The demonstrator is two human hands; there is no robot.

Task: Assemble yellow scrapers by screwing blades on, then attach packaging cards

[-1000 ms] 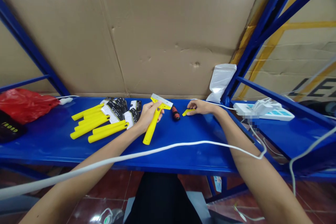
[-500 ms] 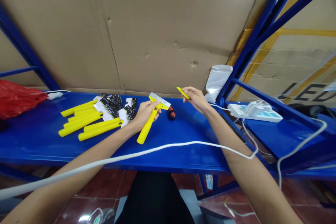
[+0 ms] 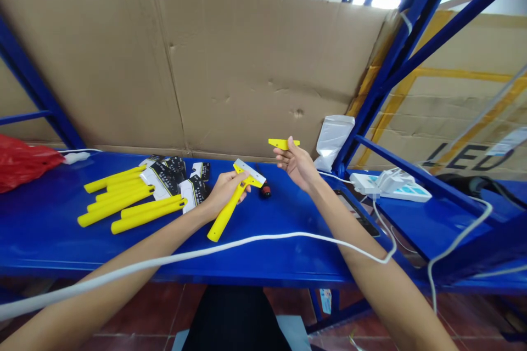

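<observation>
My left hand (image 3: 225, 191) is closed around the neck of a yellow scraper (image 3: 226, 214), its metal blade (image 3: 250, 173) facing up and away from me. Between the thumb and fingers of my right hand (image 3: 298, 164) is a small flat yellow plastic piece (image 3: 283, 144) with a hole in it, held above the table and apart from the scraper. Just behind the scraper's blade, a red and black screwdriver (image 3: 265, 190) lies partly hidden. Left of my left hand are several yellow handles (image 3: 119, 200) and black and white printed cards (image 3: 162, 180).
A white cable (image 3: 263, 237) crosses in front of me over both forearms. On the blue table (image 3: 263, 263) are a red plastic bag (image 3: 27, 162) at left and a power strip (image 3: 395, 186) at right. Cardboard (image 3: 255, 77) stands behind, with a clear bag (image 3: 334, 140) against it.
My right hand has turned, so the small yellow piece now shows its broad side and lies more level. My left hand still holds the scraper. The camera view has tilted up slightly.
</observation>
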